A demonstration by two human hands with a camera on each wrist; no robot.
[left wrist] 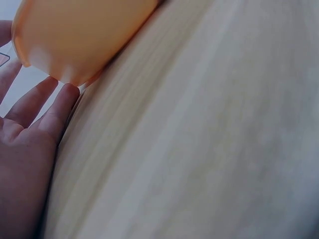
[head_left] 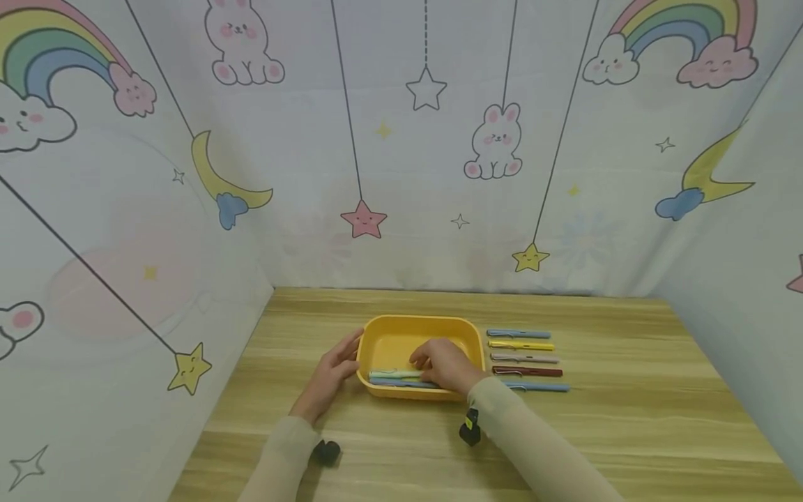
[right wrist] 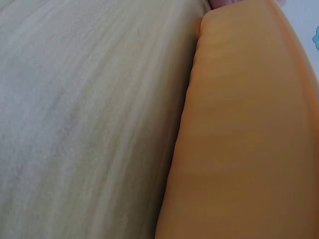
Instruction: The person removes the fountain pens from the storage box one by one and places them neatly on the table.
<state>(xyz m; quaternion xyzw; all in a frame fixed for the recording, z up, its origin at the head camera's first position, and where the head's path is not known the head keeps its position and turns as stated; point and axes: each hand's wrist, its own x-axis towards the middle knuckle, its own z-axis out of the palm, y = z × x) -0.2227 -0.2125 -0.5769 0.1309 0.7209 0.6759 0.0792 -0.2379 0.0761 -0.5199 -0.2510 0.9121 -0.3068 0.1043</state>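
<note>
A yellow plastic bin (head_left: 414, 318) sits on the table, and inside it along the near wall lie a light green pen (head_left: 394, 374) and a blue pen (head_left: 396, 383). My left hand (head_left: 331, 373) touches the bin's left end with fingers extended; the left wrist view shows its fingertips against the orange-looking wall (left wrist: 79, 40). Inside the bin, my right hand (head_left: 448, 366) has bent fingers over the right ends of the pens. Its grip is hidden by the hand itself. Only the bin's outer side (right wrist: 249, 119) fills the right wrist view, without that hand.
Right of the bin, pens lie in a column: a blue pen (head_left: 518, 334), a yellow pen (head_left: 522, 346), a pale pen (head_left: 525, 359), a dark red pen (head_left: 528, 371) and another blue pen (head_left: 546, 387). Patterned curtains (head_left: 426, 174) enclose the wooden table (head_left: 389, 453) behind and at both sides.
</note>
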